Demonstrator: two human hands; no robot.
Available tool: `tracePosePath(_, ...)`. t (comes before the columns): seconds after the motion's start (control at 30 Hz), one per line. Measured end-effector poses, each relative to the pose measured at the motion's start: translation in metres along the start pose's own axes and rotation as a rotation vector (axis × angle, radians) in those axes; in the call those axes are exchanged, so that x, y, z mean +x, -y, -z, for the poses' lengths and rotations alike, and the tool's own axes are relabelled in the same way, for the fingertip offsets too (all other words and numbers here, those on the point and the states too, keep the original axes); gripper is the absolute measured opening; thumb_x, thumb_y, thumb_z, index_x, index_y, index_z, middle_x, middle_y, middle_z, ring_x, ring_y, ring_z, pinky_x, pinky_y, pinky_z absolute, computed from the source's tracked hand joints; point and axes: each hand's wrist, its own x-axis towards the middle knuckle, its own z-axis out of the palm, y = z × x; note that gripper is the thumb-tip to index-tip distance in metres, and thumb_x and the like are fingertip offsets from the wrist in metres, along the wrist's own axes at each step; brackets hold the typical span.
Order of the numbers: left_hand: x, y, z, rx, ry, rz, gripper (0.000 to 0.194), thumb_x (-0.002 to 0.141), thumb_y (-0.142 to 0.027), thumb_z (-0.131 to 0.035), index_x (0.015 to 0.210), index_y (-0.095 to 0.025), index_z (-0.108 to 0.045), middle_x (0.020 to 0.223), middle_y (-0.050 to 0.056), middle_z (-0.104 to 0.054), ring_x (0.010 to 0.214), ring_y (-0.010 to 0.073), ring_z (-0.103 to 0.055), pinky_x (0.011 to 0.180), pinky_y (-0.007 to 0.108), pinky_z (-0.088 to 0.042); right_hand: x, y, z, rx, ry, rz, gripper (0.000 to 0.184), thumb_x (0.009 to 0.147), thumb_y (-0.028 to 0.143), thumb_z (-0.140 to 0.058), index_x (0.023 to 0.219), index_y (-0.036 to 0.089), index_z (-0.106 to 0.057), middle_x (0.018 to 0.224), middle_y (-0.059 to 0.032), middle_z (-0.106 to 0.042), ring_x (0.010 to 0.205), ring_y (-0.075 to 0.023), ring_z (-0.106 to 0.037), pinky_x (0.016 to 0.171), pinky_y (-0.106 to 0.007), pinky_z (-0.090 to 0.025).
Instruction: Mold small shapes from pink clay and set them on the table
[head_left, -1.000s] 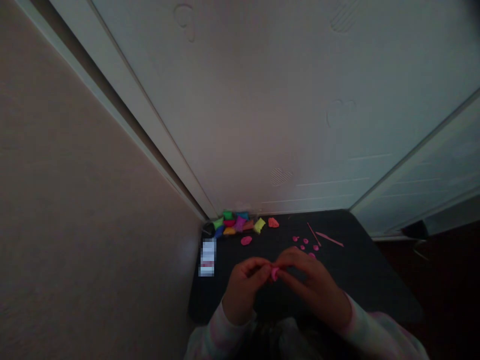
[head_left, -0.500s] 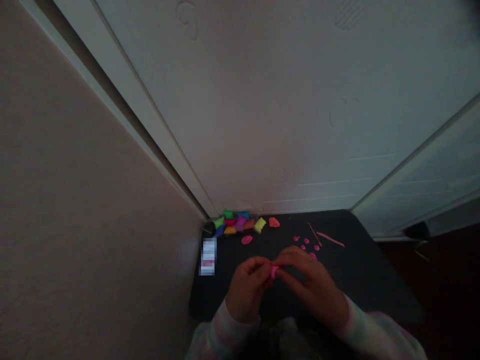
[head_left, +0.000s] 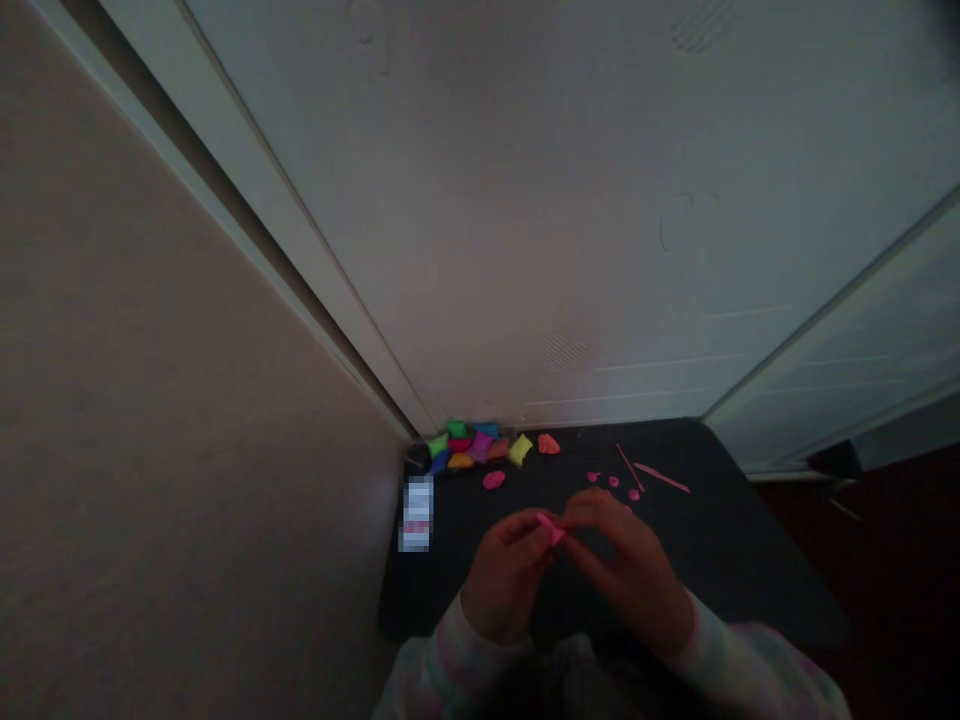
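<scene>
A small piece of pink modelling clay (head_left: pixel 552 528) is pinched between the fingertips of both hands, low over the dark table. My left hand (head_left: pixel 506 570) is closed on its left side, thumb on top. From the right, my right hand (head_left: pixel 626 560) closes on it with thumb and fingers. Just beyond my right hand lie several small pink clay bits (head_left: pixel 613 482), some partly hidden by the fingers. A larger pink clay lump (head_left: pixel 493 480) rests on the table past my left hand.
Packets of coloured clay (head_left: pixel 480 446) line the back left of the table (head_left: pixel 720 560), with an orange clay lump (head_left: pixel 548 443) beside them. Two thin pink tools (head_left: pixel 661 478) lie at the right. A phone-like blurred rectangle (head_left: pixel 417 513) lies at left. A white panel (head_left: pixel 487 250) stands behind.
The pink clay has turned and shows a flatter, pointed shape above the fingers. Both hands have shifted slightly, and the right one covers more of the pink bits.
</scene>
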Motion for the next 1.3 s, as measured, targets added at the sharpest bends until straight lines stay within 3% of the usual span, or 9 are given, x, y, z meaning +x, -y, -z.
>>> tracePosePath(0.3, 0.0, -0.006, 0.007, 0.207, 0.025, -0.087, 0.026, 0.051, -0.029, -0.076, 0.07, -0.014, -0.067, 0.068, 0.002, -0.061, 0.064, 0.0122, -0.051, 0.065, 0.027, -0.04, 0.003, 0.001, -0.001, 0.006, -0.038, -0.001, 0.007, 0.077, 0.018, -0.053, 0.074, 0.021, -0.058, 0.069, -0.0017, -0.061, 0.067, -0.0143, -0.058, 0.06, -0.024, -0.048)
tracePosePath(0.4, -0.005, -0.012, 0.012, 0.577, -0.055, -0.343, 0.041, 0.054, -0.026, -0.075, 0.093, -0.02, -0.065, 0.087, 0.006, -0.065, 0.08, 0.0189, -0.054, 0.075, 0.031, -0.04, 0.004, 0.001, -0.001, -0.002, -0.056, -0.035, 0.007, 0.078, 0.017, -0.052, 0.077, 0.021, -0.057, 0.071, -0.0019, -0.063, 0.068, -0.0143, -0.06, 0.06, -0.023, -0.049)
tracePosePath(0.5, -0.012, -0.016, 0.013, 0.973, -0.123, -0.648, 0.036, 0.058, -0.02, -0.072, 0.093, -0.025, -0.066, 0.089, 0.006, -0.066, 0.087, 0.0224, -0.055, 0.081, 0.033, -0.038, 0.005, 0.001, -0.003, -0.049, -0.075, -0.057, 0.007, 0.077, 0.017, -0.052, 0.079, 0.021, -0.057, 0.074, -0.0019, -0.066, 0.07, -0.0147, -0.062, 0.062, -0.024, -0.049)
tracePosePath(0.67, -0.015, -0.018, 0.01, 1.127, -0.105, -0.848, 0.021, 0.064, -0.016, -0.065, 0.081, -0.028, -0.07, 0.079, 0.005, -0.069, 0.077, 0.0218, -0.059, 0.076, 0.031, -0.041, 0.008, 0.006, -0.009, -0.065, -0.041, -0.057, 0.011, 0.076, 0.014, -0.051, 0.083, 0.02, -0.058, 0.075, -0.0023, -0.066, 0.071, -0.0144, -0.062, 0.065, -0.025, -0.049)
tracePosePath(0.8, -0.016, -0.019, 0.008, 1.081, -0.253, -0.841, 0.016, 0.064, -0.018, -0.066, 0.076, -0.028, -0.069, 0.078, 0.002, -0.068, 0.078, 0.0205, -0.059, 0.078, 0.028, -0.041, 0.011, 0.011, -0.006, 0.052, 0.016, -0.019, 0.014, 0.078, 0.015, -0.048, 0.088, 0.019, -0.057, 0.08, -0.0034, -0.065, 0.077, -0.014, -0.06, 0.07, -0.025, -0.048)
tracePosePath(0.9, -0.018, -0.023, 0.007, 1.033, -0.3, -0.653, 0.008, 0.063, -0.025, -0.067, 0.071, -0.025, -0.068, 0.076, 0.001, -0.067, 0.075, 0.0194, -0.06, 0.072, 0.026, -0.043, 0.011, 0.013, -0.003, 0.147, 0.037, -0.013, 0.016, 0.078, 0.016, -0.049, 0.092, 0.018, -0.055, 0.082, -0.004, -0.064, 0.078, -0.0136, -0.059, 0.07, -0.025, -0.047)
tracePosePath(1.0, -0.016, -0.025, 0.008, 0.917, -0.35, -0.496, 0.013, 0.061, -0.03, -0.068, 0.071, -0.022, -0.067, 0.075, 0.002, -0.068, 0.072, 0.0197, -0.06, 0.065, 0.026, -0.045, 0.009, 0.013, -0.001, 0.161, 0.009, -0.083, 0.013, 0.077, 0.018, -0.051, 0.089, 0.018, -0.054, 0.077, -0.0022, -0.061, 0.072, -0.0127, -0.057, 0.066, -0.024, -0.046)
tracePosePath(1.1, -0.014, -0.022, 0.007, 0.883, -0.349, -0.515, 0.01, 0.061, -0.028, -0.067, 0.069, -0.021, -0.067, 0.072, 0.002, -0.068, 0.07, 0.0186, -0.06, 0.064, 0.025, -0.045, 0.008, 0.012, -0.002, 0.096, -0.024, -0.1, 0.008, 0.077, 0.02, -0.052, 0.084, 0.017, -0.053, 0.074, -0.002, -0.061, 0.071, -0.0131, -0.057, 0.066, -0.025, -0.045)
tracePosePath(1.3, -0.014, -0.011, 0.003, 0.953, -0.289, -0.654, 0.006, 0.069, -0.022, -0.061, 0.071, -0.023, -0.066, 0.074, 0.001, -0.067, 0.071, 0.0172, -0.059, 0.066, 0.024, -0.044, 0.006, 0.007, -0.006, -0.1, 0.0, 0.03, 0.009, 0.078, 0.024, -0.05, 0.079, 0.017, -0.055, 0.072, -0.0038, -0.062, 0.068, -0.016, -0.056, 0.063, -0.028, -0.042)
